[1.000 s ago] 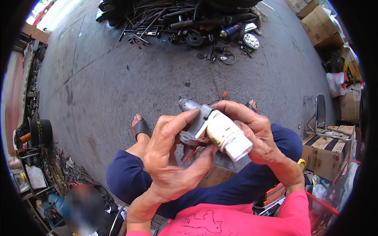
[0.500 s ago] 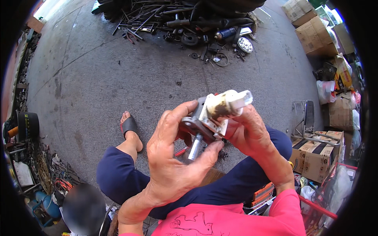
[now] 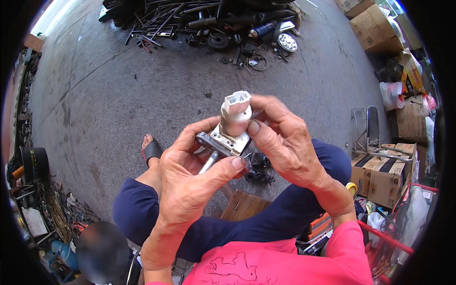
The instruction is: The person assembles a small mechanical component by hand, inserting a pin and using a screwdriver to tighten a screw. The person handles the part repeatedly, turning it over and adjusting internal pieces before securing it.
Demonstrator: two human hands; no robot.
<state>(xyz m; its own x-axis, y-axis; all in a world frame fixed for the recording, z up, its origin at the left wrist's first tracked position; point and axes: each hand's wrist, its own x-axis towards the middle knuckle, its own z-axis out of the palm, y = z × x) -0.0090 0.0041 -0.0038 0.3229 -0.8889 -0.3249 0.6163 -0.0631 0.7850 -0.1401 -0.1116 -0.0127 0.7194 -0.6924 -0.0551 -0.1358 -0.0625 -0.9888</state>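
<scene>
Both of my hands hold a part made of metal and white plastic, its exact kind unclear. It has a round white housing (image 3: 236, 124) with a square white socket (image 3: 237, 99) on top, a flat grey metal base (image 3: 209, 141) and a shiny metal shaft (image 3: 209, 161) pointing down toward me. My left hand (image 3: 187, 178) is closed around the base, thumb along its near edge. My right hand (image 3: 289, 147) grips the white housing from the right, thumb against its side and fingers partly hidden behind. Below the part, small dark pieces (image 3: 259, 168) lie near a wooden board (image 3: 244, 205).
A heap of dark metal rods and scrap parts (image 3: 204, 21) lies on the concrete floor ahead. Cardboard boxes (image 3: 384, 175) and a folded metal trolley (image 3: 373, 128) stand at right, beside a red-framed basket (image 3: 389, 237). Cables and a black bucket (image 3: 34, 164) line the left.
The part has turned so its white socket now points up instead of right. My right hand has come round to its side, with the thumb on the housing.
</scene>
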